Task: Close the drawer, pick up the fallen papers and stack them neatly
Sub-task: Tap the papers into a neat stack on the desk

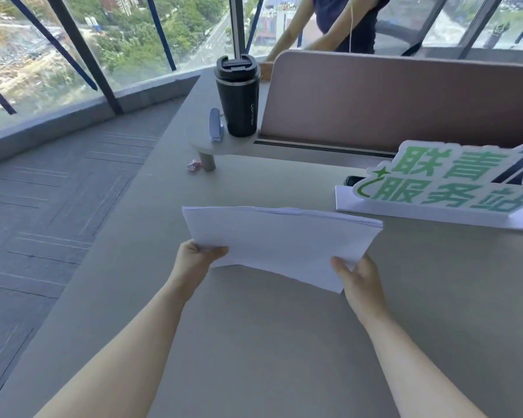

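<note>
Your left hand pinches the near-left corner of the paper stack, thumb on top; your right hand grips the near-right edge likewise. You hold the stack above the beige desk, sheets fanned slightly at the far edge, near the green-lettered sign.

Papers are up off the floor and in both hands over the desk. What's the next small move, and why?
Probably tap the stack of papers on the desk to square it. The left hand and right hand pinch its near corners, it sags between them, and the far-edge sheets look staggered. The desk below is bare, clear of the sign.
</note>
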Tool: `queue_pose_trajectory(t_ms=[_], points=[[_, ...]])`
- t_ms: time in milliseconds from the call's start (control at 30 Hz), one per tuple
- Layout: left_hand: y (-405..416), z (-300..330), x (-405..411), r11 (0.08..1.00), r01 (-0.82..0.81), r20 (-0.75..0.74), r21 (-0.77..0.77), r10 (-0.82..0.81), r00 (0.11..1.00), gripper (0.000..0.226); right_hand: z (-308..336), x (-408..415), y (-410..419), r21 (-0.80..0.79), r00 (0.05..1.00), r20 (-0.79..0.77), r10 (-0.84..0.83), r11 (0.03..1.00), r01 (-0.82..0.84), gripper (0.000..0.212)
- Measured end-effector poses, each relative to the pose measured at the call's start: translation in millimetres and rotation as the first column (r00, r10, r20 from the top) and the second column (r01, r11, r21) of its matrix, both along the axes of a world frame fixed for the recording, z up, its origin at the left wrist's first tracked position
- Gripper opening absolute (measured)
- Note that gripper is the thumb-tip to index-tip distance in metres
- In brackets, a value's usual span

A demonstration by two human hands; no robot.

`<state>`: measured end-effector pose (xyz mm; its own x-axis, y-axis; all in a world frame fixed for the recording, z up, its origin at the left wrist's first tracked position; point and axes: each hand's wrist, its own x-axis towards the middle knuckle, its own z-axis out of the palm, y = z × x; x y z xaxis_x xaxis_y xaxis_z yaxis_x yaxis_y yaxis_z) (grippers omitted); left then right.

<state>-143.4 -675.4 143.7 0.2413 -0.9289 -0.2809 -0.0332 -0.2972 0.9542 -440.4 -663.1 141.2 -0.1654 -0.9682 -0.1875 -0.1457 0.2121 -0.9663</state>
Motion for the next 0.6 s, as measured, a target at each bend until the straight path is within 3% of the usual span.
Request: queue_pose_trajectory(t_ms=[200, 400, 600], points=[[6.5, 40.1, 42.1, 0.99, -0.116, 0.045, -0.078, 0.12, 0.992, 0.02, 34.1, 42.3, -8.1, -0.059, 0.997, -0.034, 0.067, 0.996, -0.069, 0.027], [12.2, 50.3, 141.6, 0.992, -0.094, 0.159, 0.081, 0.08, 0.984, 0.033, 40.0, 118.2, -22.8, 0.117, 0.958, -0.14, 0.25, 0.965, -0.235, 0.021], [-28.7, 23.4, 224.8, 0.97, -0.055, 0.29, 0.236, -0.016, 0.957, 0.032, 11.7, 213.3, -69.9, 0.343, 0.966, -0.112, 0.233, 0.921, -0.182, 0.016]])
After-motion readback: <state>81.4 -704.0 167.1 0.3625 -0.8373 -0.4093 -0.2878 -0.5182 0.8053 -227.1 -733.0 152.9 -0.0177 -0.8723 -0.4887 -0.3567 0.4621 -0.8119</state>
